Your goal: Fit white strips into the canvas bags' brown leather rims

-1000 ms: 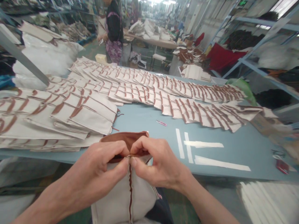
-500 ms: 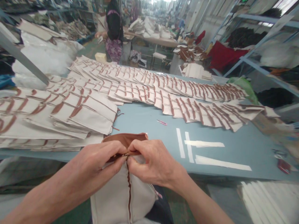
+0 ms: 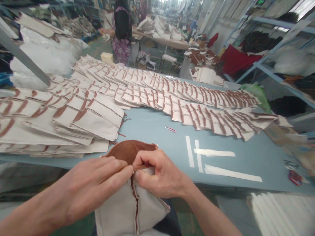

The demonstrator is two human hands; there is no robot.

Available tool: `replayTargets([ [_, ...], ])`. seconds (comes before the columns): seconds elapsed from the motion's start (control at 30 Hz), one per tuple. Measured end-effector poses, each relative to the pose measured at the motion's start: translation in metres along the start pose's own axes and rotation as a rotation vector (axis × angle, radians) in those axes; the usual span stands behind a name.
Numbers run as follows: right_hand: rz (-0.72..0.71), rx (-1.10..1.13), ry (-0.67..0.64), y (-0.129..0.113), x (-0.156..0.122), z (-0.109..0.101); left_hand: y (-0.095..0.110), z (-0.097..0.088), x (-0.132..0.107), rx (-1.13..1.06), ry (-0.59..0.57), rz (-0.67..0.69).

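My left hand (image 3: 94, 185) and my right hand (image 3: 159, 175) pinch the top rim of a cream fabric bag (image 3: 133, 209) at the table's near edge. The thumbs and forefingers meet at its brown centre seam. The bag's mouth gapes and shows a brown lining (image 3: 129, 151). The body of the bag hangs below the table edge, towards my lap.
On the blue table (image 3: 159, 131) lie long overlapping rows of cream bags with brown trim (image 3: 152, 95). A small pink clipper (image 3: 170, 129) and white tape strips (image 3: 214, 160) lie to the right. Red scissors (image 3: 294, 177) sit at the far right. A person (image 3: 121, 29) stands beyond the table.
Both hands have sunk a little and closed in on the seam. The bag's mouth has opened wider, so more brown lining shows.
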State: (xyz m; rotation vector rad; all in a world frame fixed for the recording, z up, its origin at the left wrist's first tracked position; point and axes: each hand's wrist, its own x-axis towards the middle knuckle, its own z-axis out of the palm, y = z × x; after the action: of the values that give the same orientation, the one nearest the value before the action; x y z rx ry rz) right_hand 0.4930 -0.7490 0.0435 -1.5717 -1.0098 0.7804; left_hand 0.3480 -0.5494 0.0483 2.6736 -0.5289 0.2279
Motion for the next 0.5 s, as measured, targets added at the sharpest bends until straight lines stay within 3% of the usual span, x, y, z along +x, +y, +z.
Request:
replayTargets([
  [0.13,0.05,0.142,-0.019,0.001,-0.001,0.002,-0.002,-0.001,0.0,0.086,-0.044,0.024],
  [0.3,0.148,0.324,-0.077,0.003,0.001,0.0,0.001,0.005,0.0,0.125,0.043,0.066],
  [0.5,0.228,0.306,-0.039,0.011,0.008,0.006,0.005,0.011,0.003,0.224,0.086,0.059],
])
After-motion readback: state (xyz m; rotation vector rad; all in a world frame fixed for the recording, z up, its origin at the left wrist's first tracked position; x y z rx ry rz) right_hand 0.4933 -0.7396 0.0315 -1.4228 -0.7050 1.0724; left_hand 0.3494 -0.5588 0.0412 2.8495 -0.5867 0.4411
